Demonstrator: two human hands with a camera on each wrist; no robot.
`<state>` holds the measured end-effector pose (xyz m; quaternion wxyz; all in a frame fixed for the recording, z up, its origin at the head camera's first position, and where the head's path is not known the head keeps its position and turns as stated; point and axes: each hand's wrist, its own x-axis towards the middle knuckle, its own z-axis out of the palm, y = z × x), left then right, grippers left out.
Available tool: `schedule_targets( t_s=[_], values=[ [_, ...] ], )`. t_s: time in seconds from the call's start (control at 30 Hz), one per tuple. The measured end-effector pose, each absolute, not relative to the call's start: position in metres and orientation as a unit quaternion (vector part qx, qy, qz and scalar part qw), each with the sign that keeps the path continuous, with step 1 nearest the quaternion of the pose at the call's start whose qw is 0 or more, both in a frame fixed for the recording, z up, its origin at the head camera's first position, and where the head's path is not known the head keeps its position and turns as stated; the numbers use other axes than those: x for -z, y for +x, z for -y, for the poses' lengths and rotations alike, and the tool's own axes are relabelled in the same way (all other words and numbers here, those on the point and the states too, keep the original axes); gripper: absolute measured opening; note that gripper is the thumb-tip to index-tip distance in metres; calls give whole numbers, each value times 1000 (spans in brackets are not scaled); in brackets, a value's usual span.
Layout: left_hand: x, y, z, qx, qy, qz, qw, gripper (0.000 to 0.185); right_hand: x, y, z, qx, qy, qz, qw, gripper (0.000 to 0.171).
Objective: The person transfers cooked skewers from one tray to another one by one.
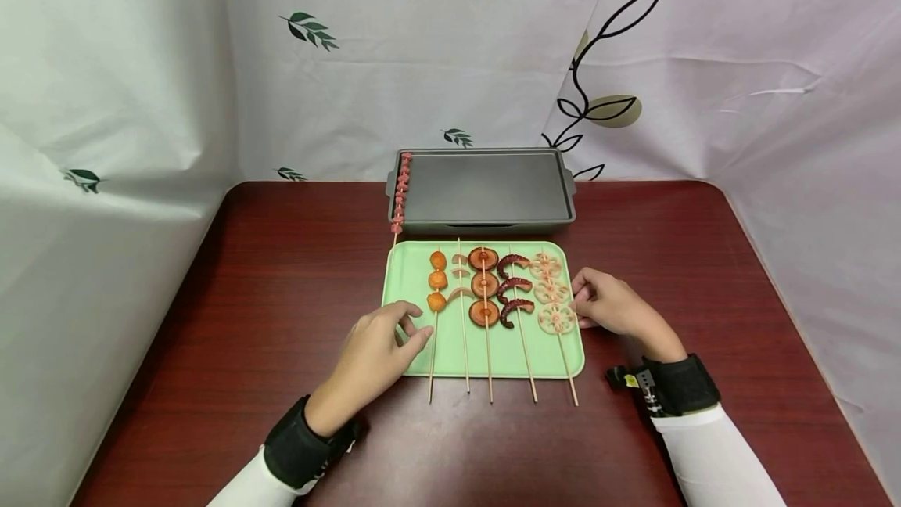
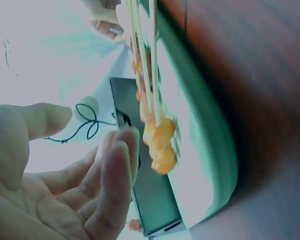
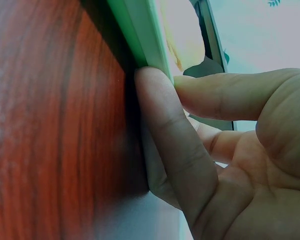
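A light green tray (image 1: 415,346) lies on the table with several skewers across it. My right hand (image 1: 611,303) pinches its right rim between thumb and finger, beside the lotus root skewer (image 1: 556,318). Over the tray's left front part is my left hand (image 1: 380,343), thumb and fingers apart, holding nothing. Nearest to it is a skewer of orange balls (image 1: 437,280), also seen past the fingers in the left wrist view. Farther right lie a skewer of pale curved slices (image 1: 461,293), a mushroom skewer (image 1: 483,285) and an octopus-tentacle skewer (image 1: 517,285).
Behind the tray stands a dark grey grill plate (image 1: 489,186). A skewer of red meat pieces (image 1: 401,192) lies along its left side, its stick reaching toward the tray. The dark red wooden table (image 1: 281,280) meets a pale patterned cloth (image 1: 422,45) at the back.
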<state>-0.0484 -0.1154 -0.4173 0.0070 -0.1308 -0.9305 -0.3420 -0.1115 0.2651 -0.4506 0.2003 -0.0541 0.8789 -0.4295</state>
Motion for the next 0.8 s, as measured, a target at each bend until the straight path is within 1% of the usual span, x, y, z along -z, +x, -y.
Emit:
schedule_targets(
  t_s=[0.17,0.33,0.57,0.8],
  values=[
    [412,-54,122,341,-115,932,47,34,451,-112,-265,428,-55,-879,200,14],
    [410,-64,132,397,-90,912,48,45,451,-112,-265,431,-55,-879,196,14],
    [411,-80,147,503,-49,863,19,47,451,-112,-264,426,-55,-882,194,14],
    [413,-98,150,639,22,767,-58,58,450,-111,-265,433,-49,-877,203,14]
  ],
)
